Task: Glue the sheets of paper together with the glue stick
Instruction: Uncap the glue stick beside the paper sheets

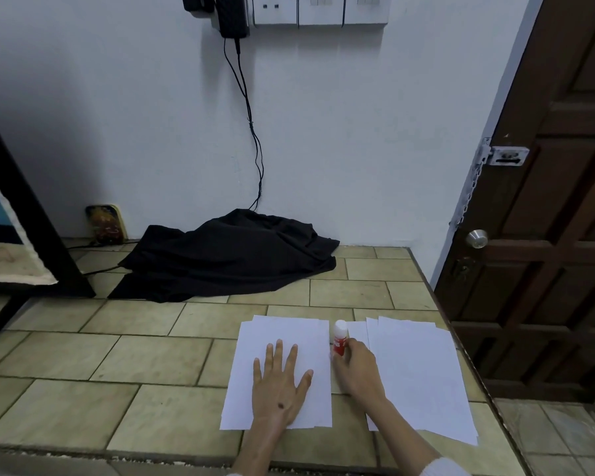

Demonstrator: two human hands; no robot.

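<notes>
Tiled table [152, 365] carried everything. Left hand [280, 383] lay flat, fingers spread, pinning left paper stack [282, 334]. At its 2 o'clock, right hand [356, 367] gripped capped glue stick [339, 339], standing between stacks. Right stack [423, 372] waited. Likely step: pickup; next needs uncapping.

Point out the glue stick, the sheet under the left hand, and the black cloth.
glue stick [339, 338]: head view, on its red body below the white cap.
sheet under the left hand [289, 333]: head view, bare paper above the fingertips.
black cloth [231, 255]: head view, middle of the heap.
</notes>
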